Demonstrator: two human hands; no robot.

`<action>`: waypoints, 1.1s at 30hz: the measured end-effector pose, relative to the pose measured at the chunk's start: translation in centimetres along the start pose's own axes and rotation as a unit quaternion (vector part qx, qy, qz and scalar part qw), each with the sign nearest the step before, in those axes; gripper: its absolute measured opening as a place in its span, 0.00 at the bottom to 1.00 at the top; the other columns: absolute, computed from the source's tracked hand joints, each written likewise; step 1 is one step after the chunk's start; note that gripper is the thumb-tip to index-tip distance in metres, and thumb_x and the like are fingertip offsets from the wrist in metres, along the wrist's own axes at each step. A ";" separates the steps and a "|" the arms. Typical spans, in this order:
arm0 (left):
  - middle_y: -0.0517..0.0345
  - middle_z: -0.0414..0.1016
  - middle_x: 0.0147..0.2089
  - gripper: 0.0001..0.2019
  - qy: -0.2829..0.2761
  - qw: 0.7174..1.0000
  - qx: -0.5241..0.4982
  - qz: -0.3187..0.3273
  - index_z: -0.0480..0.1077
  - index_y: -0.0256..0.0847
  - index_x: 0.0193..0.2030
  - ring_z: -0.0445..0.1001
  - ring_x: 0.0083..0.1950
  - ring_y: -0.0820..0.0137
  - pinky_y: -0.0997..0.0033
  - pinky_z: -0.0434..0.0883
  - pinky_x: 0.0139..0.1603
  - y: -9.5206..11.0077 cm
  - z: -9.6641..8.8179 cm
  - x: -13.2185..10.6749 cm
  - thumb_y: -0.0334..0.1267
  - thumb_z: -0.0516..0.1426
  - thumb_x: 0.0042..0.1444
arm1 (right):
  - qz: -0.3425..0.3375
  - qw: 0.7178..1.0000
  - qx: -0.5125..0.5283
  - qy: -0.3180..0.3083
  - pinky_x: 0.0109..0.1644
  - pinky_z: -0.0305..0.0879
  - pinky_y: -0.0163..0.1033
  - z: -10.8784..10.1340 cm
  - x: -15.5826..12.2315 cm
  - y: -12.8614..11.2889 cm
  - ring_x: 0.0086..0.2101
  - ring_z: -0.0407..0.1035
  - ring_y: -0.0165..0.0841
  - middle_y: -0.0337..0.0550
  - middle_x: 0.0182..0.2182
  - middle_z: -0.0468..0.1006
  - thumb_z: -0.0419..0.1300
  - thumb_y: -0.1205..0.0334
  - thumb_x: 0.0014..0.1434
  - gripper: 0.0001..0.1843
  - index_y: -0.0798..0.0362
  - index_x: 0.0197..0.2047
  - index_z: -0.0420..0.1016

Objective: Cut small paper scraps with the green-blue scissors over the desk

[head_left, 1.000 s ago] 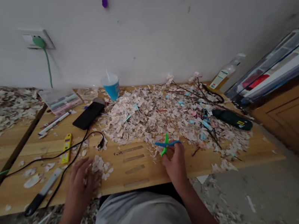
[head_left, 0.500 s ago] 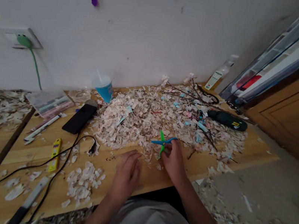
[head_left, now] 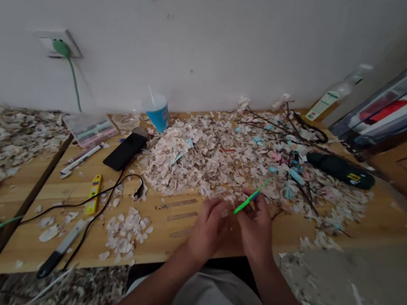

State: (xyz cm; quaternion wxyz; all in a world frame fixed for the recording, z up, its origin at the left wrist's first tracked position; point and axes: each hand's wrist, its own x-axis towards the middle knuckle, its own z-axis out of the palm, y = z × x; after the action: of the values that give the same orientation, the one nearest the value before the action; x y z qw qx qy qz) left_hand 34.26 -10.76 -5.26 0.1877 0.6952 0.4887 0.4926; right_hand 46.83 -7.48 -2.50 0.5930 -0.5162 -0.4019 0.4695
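My right hand (head_left: 255,228) is closed round small green-and-blue scissors (head_left: 245,203). They are seen nearly edge-on, tilted up to the right over the table's front edge. Close beside it on the left, my left hand (head_left: 209,228) has its fingers curled together. A pale speck shows at its fingertips, too small to name. Just behind both hands spreads a large heap of pale, petal-like flakes (head_left: 186,162). A smaller pile of flakes (head_left: 128,233) lies left of my left hand. Thin strips (head_left: 181,216) lie on the wood beside it.
At left are a phone (head_left: 125,152), a cable, a yellow tool (head_left: 94,194) and a grey-bladed knife (head_left: 62,249). A blue cup (head_left: 158,114) stands by the wall. At right are twigs (head_left: 270,119), a bottle (head_left: 327,102) and a dark green pouch (head_left: 341,171).
My left hand has moved right, up beside my right hand, uncovering the thin strips. The scissors have turned from a spread cross shape to edge-on. The view has shifted.
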 end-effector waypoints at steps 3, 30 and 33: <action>0.44 0.68 0.60 0.27 0.026 0.999 0.002 0.043 0.58 0.44 0.69 0.68 0.62 0.61 0.55 0.72 0.61 -0.3 0.4 0.2 0.31 0.55 0.63 | 0.055 0.996 0.067 -0.010 0.37 0.74 0.35 1.3 -1.6 -0.9 0.35 0.75 0.31 0.38 0.39 0.78 0.73 0.56 0.49 0.25 0.46 0.49 0.72; 0.64 0.65 0.70 0.36 -0.085 0.927 0.361 -0.053 0.55 0.47 0.73 0.50 0.76 0.71 0.68 0.45 0.78 2.8 -18.3 -19.2 0.29 0.54 0.58 | -0.118 0.986 -0.100 0.062 0.33 0.69 0.35 4.5 3.8 1.4 0.32 0.72 0.30 0.41 0.41 0.78 0.70 0.57 0.52 0.19 0.48 0.47 0.74; 0.65 0.59 0.71 0.39 -0.123 0.884 0.444 -0.082 0.47 0.48 0.76 0.49 0.76 0.72 0.66 0.42 0.79 2.8 -19.1 -20.5 0.29 0.54 0.58 | -0.120 0.988 -0.089 0.047 0.34 0.70 0.35 4.6 3.4 1.5 0.34 0.72 0.30 0.40 0.42 0.77 0.70 0.57 0.54 0.20 0.46 0.49 0.73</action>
State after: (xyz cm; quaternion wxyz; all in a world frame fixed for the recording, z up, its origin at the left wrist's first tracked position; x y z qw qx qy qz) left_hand 18.29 -33.99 -4.94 -0.0419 0.7183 0.6844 0.1175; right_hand 42.99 -3.00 -3.39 0.6148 -0.5362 -0.4733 0.3324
